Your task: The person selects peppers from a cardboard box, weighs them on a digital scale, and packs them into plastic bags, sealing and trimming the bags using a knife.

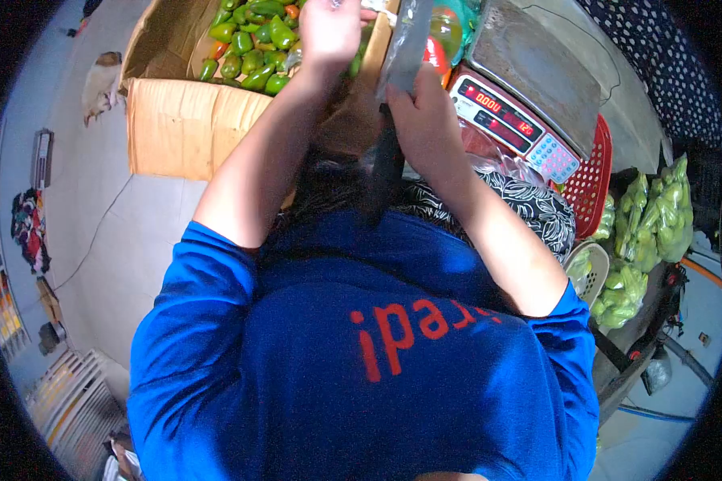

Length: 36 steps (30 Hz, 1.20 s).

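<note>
My left hand (334, 32) is at the top edge of the view, over the right side of a cardboard box (176, 128) of green peppers (257, 48). Most of its fingers are cut off by the frame, so what it holds, if anything, is hidden. My right hand (425, 108) is closed on a long, flat grey strip (407, 48), with the thumb against it. A long black piece (387, 160) runs down from there toward my lap. Whether the two are one object, I cannot tell. Just right of this hand stands a digital scale (505, 112) with red digits.
The scale's metal plate (537, 64) lies at upper right. A red perforated basket (592, 176) is beside it. Bags of green vegetables (654, 212) and a pale basket (590, 268) are farther right. A thin cable (96, 232) crosses the floor at left.
</note>
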Motion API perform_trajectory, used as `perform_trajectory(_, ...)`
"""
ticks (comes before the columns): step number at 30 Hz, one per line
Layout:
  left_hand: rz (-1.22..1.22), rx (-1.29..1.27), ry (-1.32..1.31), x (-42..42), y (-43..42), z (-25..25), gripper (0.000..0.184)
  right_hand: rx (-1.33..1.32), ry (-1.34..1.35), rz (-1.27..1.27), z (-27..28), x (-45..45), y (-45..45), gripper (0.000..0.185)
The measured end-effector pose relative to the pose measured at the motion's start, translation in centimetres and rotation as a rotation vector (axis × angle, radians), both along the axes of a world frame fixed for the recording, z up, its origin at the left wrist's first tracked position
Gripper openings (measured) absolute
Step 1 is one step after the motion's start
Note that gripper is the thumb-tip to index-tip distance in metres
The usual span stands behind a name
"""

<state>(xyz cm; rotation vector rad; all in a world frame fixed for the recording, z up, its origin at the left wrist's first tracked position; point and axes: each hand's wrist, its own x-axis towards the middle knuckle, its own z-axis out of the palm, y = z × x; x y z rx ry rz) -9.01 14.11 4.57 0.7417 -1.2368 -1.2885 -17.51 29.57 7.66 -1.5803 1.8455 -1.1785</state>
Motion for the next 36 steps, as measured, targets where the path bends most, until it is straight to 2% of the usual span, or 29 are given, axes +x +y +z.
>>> perform_trajectory(1, 0.014, -0.002, 0.016, 0.0, -0.3, -0.7, 0.011, -0.029, 0.078, 0.030, 0.1, 0.0, -0.1, 0.028)
perform_trajectory(3, 0.036, -0.012, 0.051, -0.5, -0.7, -2.0, 0.011, 0.040, 0.005, -0.007, 0.7, 0.3, -0.6, 0.028)
perform_trajectory(4, 0.003, 0.081, 0.068, -0.5, -0.6, -1.8, 0.010, 0.073, -0.030, -0.028, 0.9, 0.4, -0.9, 0.028)
perform_trajectory(7, -0.059, 0.204, 0.190, -0.4, -0.2, -1.3, 0.011, 0.016, -0.048, 0.033, 1.3, 0.3, -1.3, 0.030)
perform_trajectory(10, -0.073, 0.214, 0.215, -0.3, -0.4, -1.7, 0.012, -0.117, -0.157, 0.089, 1.9, 0.8, -1.7, 0.034)
perform_trajectory(13, -0.064, 0.247, 0.265, -0.3, -0.1, -1.4, 0.012, -0.056, -0.150, 0.081, 1.4, 1.0, -1.6, 0.039)
perform_trajectory(19, -0.011, 0.185, 0.241, -0.5, -0.2, -2.1, 0.015, 0.289, 0.380, 0.022, 3.7, 1.1, -2.8, 0.054)
perform_trajectory(22, -0.030, 0.181, 0.300, -0.6, 0.5, -1.6, 0.015, 0.205, 0.421, 0.086, 4.3, 0.6, -3.0, 0.065)
perform_trajectory(25, -0.053, 0.194, 0.311, -0.3, 0.5, -1.5, 0.015, 0.230, 0.413, 0.043, 5.2, 0.4, -2.2, 0.068)
perform_trajectory(26, -0.032, 0.210, 0.260, -0.3, 0.4, -1.4, 0.015, 0.282, 0.296, 0.053, 6.1, 0.4, -2.0, 0.075)
perform_trajectory(29, -0.025, 0.187, 0.252, -0.5, 0.5, -1.5, 0.015, 0.269, 0.371, 0.025, 5.6, 0.4, -1.8, 0.073)
perform_trajectory(32, -0.037, 0.193, 0.316, -0.6, 0.6, -1.3, 0.014, 0.306, 0.337, 0.055, 6.0, 0.7, -2.0, 0.071)
perform_trajectory(36, -0.006, 0.210, 0.270, -0.6, 0.8, -0.9, 0.015, 0.163, 0.323, 0.097, 5.1, 0.8, -2.4, 0.070)
